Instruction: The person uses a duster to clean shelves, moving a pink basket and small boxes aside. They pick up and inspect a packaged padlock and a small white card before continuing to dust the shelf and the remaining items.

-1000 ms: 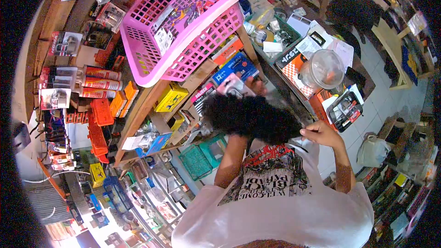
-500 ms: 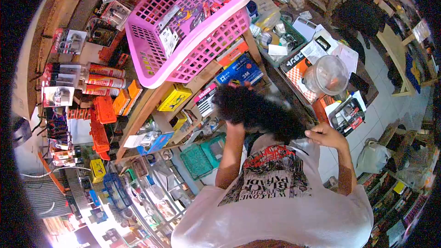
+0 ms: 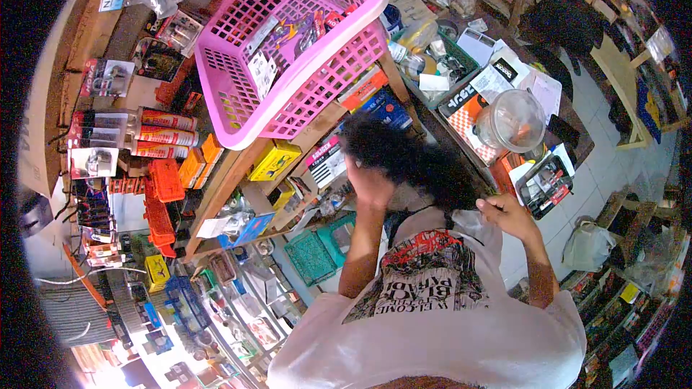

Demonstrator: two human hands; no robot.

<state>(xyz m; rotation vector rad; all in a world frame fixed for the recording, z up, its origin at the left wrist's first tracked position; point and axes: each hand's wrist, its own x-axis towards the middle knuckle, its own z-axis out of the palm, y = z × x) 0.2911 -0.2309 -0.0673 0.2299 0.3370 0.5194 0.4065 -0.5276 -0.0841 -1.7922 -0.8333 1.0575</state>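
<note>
A black fluffy duster (image 3: 418, 165) stretches across the middle, in front of the shelf. My right hand (image 3: 508, 216) is closed at its lower right end, around what looks like the handle. At the duster's other end, my left hand (image 3: 371, 183) is raised against the black bristles, its fingers mostly hidden by them. Just left of that hand sits a pink and striped box (image 3: 326, 162) on the shelf. A blue box (image 3: 386, 109) lies behind the bristles.
A pink basket (image 3: 328, 93) holding small packages rests on the wooden shelf. To the right are a clear round tub (image 3: 512, 121), a green tray (image 3: 461, 57) and papers. Yellow boxes (image 3: 274, 160) stand on the left, green baskets (image 3: 310, 255) below.
My left hand has come lower, and more of it shows beside the bristles. The duster's upper end has shifted slightly. My right hand has barely moved.
</note>
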